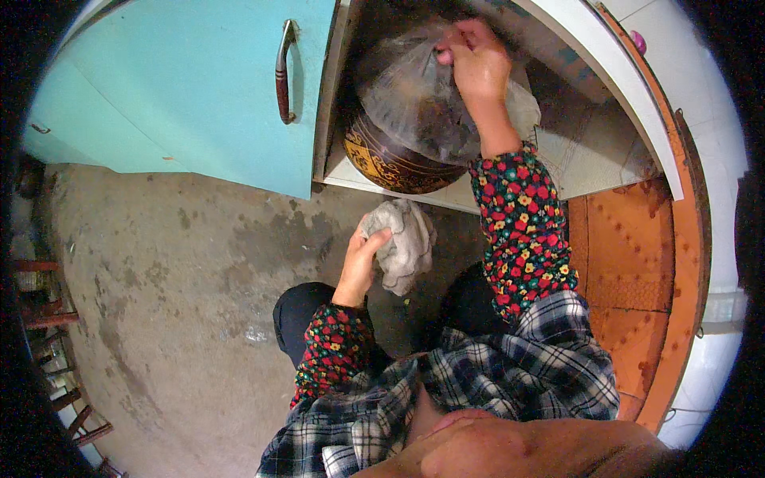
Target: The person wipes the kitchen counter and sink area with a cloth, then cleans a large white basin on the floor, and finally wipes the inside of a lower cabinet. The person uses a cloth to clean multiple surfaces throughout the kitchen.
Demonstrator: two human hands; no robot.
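Note:
My left hand [358, 263] holds a crumpled grey-white cloth [405, 245] above the floor, in front of the open cabinet. My right hand [481, 60] reaches into the cabinet and pinches a clear plastic bag [400, 89] near its top. The plastic drapes over the mouth of a dark brown round pot [406, 170] with a yellow pattern on its side. Whatever the pot holds cannot be made out through the plastic. It stands on the white cabinet bottom [352, 174], close to the front edge.
A turquoise cabinet door [197, 89] with a metal and brown handle [285, 71] is on the left. Orange tiles [627, 257] line the right side. The concrete floor [179, 257] has dark wet-looking patches. Wooden furniture legs [54, 319] show at the far left.

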